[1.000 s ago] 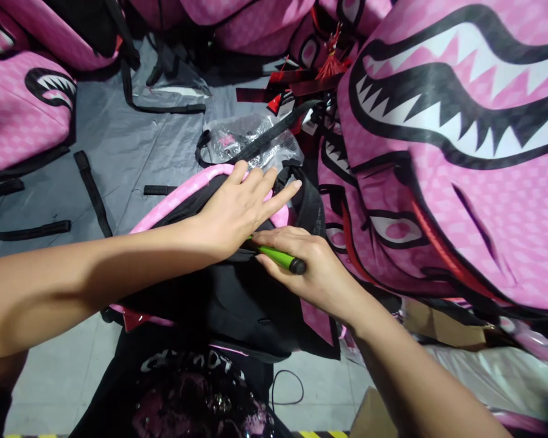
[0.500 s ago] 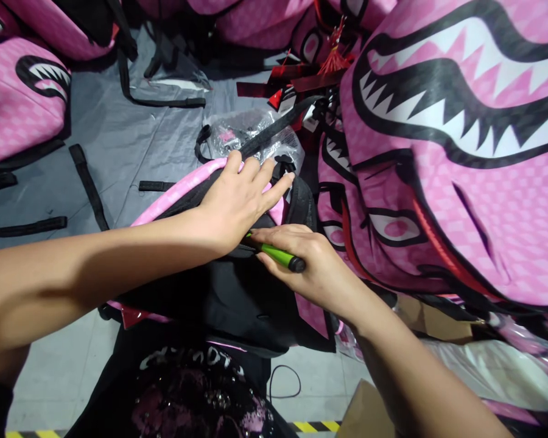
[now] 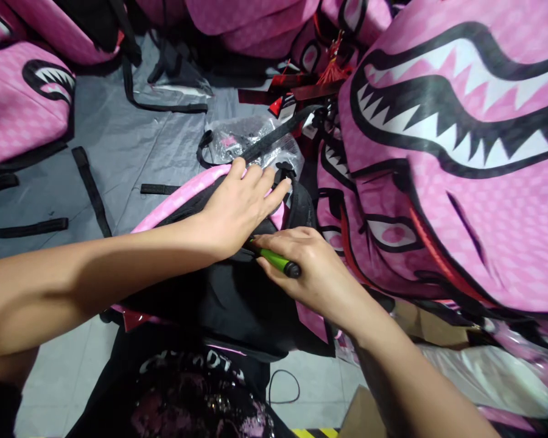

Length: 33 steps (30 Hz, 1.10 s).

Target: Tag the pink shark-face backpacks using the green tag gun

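Observation:
A pink-and-black backpack (image 3: 228, 298) lies back side up in front of me, its pink rim (image 3: 182, 194) curving along the top. My left hand (image 3: 240, 207) rests flat on its upper part, fingers stretched out toward the black top handle. My right hand (image 3: 308, 267) is closed round a green tool with a black end (image 3: 278, 263), whose tip is pressed onto the black fabric just under my left palm.
Pink backpacks with shark-mouth prints are piled at right (image 3: 447, 158), back (image 3: 251, 18) and far left (image 3: 22, 103). Loose black straps (image 3: 91, 188) lie on a grey sheet. A clear plastic bag (image 3: 251, 143) sits behind the backpack. Cardboard (image 3: 429, 325) shows at lower right.
My left hand's fingers have drawn slightly closer together on the backpack top. The right hand with the green tool has shifted a little left. The view wobbled slightly.

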Each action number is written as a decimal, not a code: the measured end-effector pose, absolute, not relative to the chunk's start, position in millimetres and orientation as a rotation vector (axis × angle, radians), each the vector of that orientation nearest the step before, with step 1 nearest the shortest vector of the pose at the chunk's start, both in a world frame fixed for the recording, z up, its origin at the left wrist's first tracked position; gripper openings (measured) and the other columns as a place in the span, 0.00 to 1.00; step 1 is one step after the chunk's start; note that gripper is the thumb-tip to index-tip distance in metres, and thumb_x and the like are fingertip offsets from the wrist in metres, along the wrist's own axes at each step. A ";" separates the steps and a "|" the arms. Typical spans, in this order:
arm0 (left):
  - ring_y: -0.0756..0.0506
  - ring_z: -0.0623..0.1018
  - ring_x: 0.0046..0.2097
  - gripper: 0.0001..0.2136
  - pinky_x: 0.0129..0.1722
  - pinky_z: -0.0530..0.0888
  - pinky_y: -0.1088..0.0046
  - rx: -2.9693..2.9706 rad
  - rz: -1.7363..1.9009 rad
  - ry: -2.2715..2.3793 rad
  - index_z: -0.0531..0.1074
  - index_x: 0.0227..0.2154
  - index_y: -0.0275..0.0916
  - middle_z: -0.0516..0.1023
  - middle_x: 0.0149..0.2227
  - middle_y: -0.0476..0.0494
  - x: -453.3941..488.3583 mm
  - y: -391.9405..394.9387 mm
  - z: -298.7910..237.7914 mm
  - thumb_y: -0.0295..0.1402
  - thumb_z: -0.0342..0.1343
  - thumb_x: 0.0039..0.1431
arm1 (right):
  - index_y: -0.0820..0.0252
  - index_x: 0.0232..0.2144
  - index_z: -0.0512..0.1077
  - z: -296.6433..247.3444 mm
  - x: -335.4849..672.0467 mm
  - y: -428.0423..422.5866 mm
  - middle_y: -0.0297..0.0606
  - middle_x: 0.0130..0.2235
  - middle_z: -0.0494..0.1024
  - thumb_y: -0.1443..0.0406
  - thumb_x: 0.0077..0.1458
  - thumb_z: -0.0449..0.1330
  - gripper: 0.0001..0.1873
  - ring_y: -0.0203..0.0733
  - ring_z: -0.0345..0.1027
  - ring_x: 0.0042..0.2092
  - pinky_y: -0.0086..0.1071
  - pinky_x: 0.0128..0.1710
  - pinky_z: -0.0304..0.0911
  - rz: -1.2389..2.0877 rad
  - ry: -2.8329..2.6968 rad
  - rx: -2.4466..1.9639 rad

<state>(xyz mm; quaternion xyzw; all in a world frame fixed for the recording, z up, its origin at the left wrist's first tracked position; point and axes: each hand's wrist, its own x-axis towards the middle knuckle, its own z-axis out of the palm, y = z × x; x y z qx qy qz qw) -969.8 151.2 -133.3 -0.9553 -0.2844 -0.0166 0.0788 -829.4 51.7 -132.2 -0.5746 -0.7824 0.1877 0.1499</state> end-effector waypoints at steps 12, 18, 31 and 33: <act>0.35 0.67 0.59 0.29 0.62 0.59 0.52 -2.798 -0.096 -0.800 0.53 0.68 0.37 0.63 0.64 0.34 -971.2 151.3 -138.9 0.24 0.45 0.64 | 0.56 0.40 0.77 -141.8 -839.0 40.7 0.36 0.39 0.83 0.66 0.57 0.63 0.07 0.45 0.76 0.39 0.43 0.47 0.63 0.460 -1.958 -1.753; 0.36 0.68 0.58 0.28 0.62 0.59 0.52 -2.828 -0.124 -0.811 0.55 0.67 0.37 0.64 0.64 0.35 -970.8 152.1 -138.2 0.23 0.43 0.64 | 0.54 0.34 0.77 -158.4 -858.4 31.3 0.36 0.36 0.82 0.64 0.58 0.61 0.05 0.45 0.75 0.39 0.45 0.47 0.62 0.294 -1.623 -1.832; 0.35 0.68 0.58 0.29 0.63 0.59 0.52 -2.821 -0.108 -0.793 0.55 0.67 0.35 0.64 0.63 0.34 -970.3 154.1 -139.7 0.25 0.46 0.63 | 0.55 0.24 0.74 -165.3 -875.2 34.2 0.34 0.27 0.79 0.65 0.58 0.59 0.10 0.44 0.73 0.33 0.42 0.43 0.63 0.193 -1.392 -1.915; 0.35 0.68 0.58 0.29 0.63 0.60 0.51 -2.844 -0.124 -0.795 0.55 0.67 0.35 0.64 0.63 0.34 -970.3 154.6 -140.7 0.24 0.46 0.62 | 0.55 0.24 0.74 -165.4 -875.4 35.5 0.34 0.27 0.79 0.65 0.57 0.59 0.10 0.44 0.73 0.33 0.42 0.42 0.63 0.185 -1.381 -1.922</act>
